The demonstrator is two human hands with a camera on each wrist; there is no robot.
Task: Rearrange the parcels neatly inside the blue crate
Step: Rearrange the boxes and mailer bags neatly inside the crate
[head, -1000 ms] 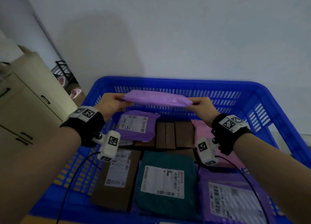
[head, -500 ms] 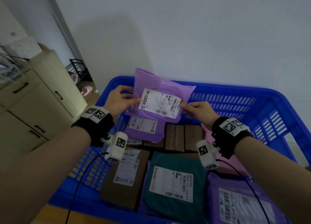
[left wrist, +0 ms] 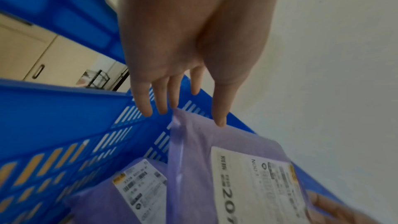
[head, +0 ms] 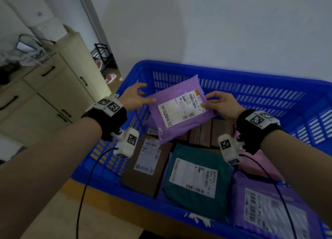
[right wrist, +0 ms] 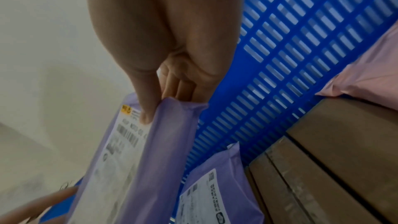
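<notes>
Purple parcel (head: 181, 111) held tilted above the blue crate (head: 251, 87).
Right hand (head: 221, 104) pinches its right edge, thumb on the white label; left hand (head: 133, 97) has straight fingers that touch the left edge. Below lie a teal parcel (head: 196, 181) and brown boxes (head: 206, 133).

one blue crate (head: 251, 80), three purple parcels, one teal, one pink, some brown

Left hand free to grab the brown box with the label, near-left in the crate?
Probably yes. The left hand is open, only touching the lifted purple mailer, which the right hand pinches. The brown box lies uncovered just below the left wrist, label up.
</notes>
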